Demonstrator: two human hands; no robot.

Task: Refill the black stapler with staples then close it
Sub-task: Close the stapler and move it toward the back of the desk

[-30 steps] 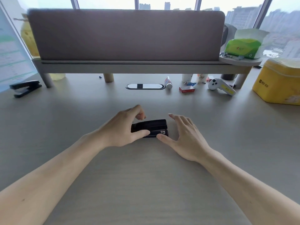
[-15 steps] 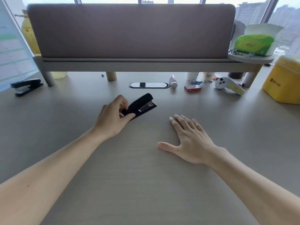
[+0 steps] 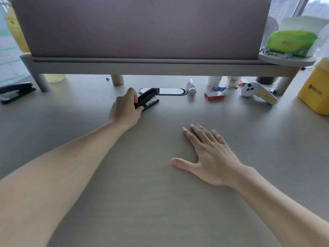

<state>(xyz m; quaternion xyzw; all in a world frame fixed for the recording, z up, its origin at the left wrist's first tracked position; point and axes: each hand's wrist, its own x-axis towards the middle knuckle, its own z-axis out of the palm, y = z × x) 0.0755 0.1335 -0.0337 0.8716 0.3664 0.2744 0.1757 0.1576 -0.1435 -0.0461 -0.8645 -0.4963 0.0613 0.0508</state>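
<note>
My left hand is stretched far forward and grips the rear end of the black stapler. The stapler points away to the right, resting on or just above the desk beside the oval cable port; its top arm looks slightly raised over the base. My right hand lies flat on the desk, palm down, fingers spread, holding nothing. A small red staple box sits at the back, right of the stapler.
A grey divider on a raised shelf spans the back. A second black stapler lies far left. A small tube, a white controller, a yellow container and a green tissue pack stand at the right.
My left hand has carried the stapler from the desk's middle away toward the cable port. My right hand let go of it and now lies flat on the desk.
</note>
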